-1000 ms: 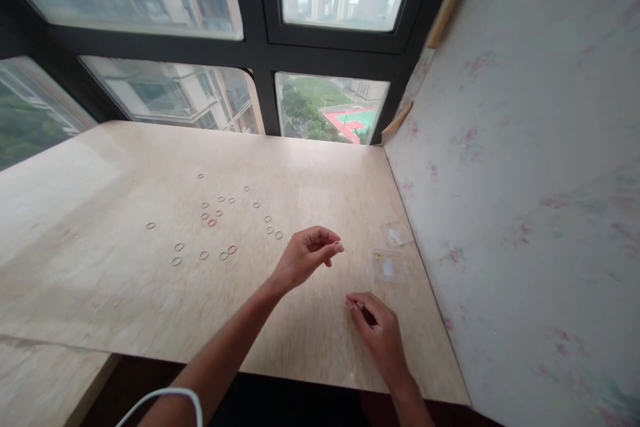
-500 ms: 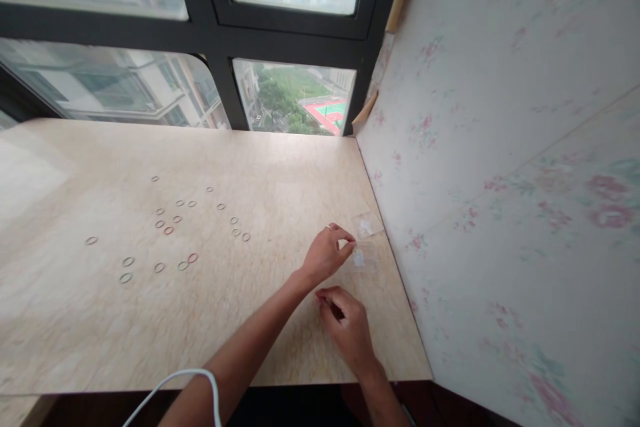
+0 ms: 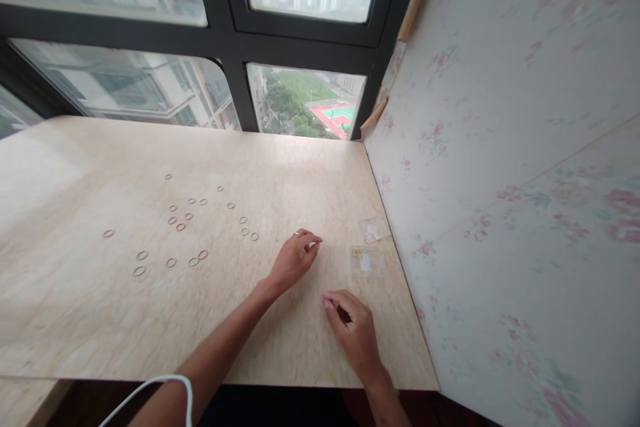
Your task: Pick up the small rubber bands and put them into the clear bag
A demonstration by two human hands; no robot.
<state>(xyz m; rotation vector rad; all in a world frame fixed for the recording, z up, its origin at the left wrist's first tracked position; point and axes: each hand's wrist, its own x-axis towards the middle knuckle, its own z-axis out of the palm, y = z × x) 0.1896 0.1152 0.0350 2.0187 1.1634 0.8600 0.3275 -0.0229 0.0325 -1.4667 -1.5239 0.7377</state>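
Note:
My left hand (image 3: 295, 259), with a ring on one finger, is over the table left of the two small clear plastic boxes. Its thumb and index tips come close together; anything between them is too small to make out. My right hand (image 3: 351, 328) is nearer the front edge, its thumb and fingertips pinched together. What they hold, if anything, is hidden. Beyond it lies a clear plastic box (image 3: 375, 268) with small gold pieces (image 3: 357, 252) at its left corner and a white label (image 3: 365, 261). Just behind is a second clear plastic piece (image 3: 373, 229) with something whitish in it.
Several thin rings (image 3: 171, 263) lie scattered over the left part of the marbled table (image 3: 100, 320), a reddish ring (image 3: 203, 255) among them. A flower-patterned wall (image 3: 500, 147) bounds the right side. Dark-framed windows stand behind. A white cable (image 3: 165, 379) crosses my left forearm.
My left hand has drawn back to the left, away from the clear box, uncovering the gold pieces. My right hand keeps its pinch in nearly the same place. The view has shifted slightly.

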